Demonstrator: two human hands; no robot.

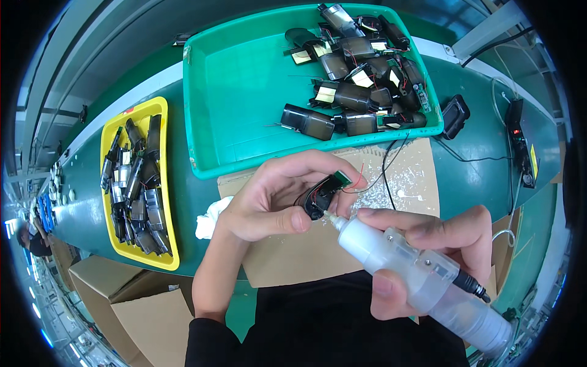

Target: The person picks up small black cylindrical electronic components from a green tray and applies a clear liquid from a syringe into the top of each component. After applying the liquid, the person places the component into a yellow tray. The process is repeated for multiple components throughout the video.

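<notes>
Between its thumb and fingers, my left hand (pixel 266 196) holds a small black electronic part (pixel 319 199) with a green circuit board and thin red and black wires. My right hand (pixel 440 244) is wrapped round a translucent dispensing syringe (pixel 422 278) with white contents. The syringe's narrow tip points up and left, right at the lower end of the black part; whether it touches cannot be made out. Under both hands lies a cardboard sheet (pixel 293 260) with white specks and drips on its right side.
A green tray (pixel 232 116) holds several smoky-dark housings with boards, heaped to the right. On the left stands a yellow tray (pixel 173 244) full of similar parts. White tissue (pixel 211 219) lies by my left wrist. A power strip (pixel 520 144) and cables are at right; a cardboard box (pixel 150 318) sits lower left.
</notes>
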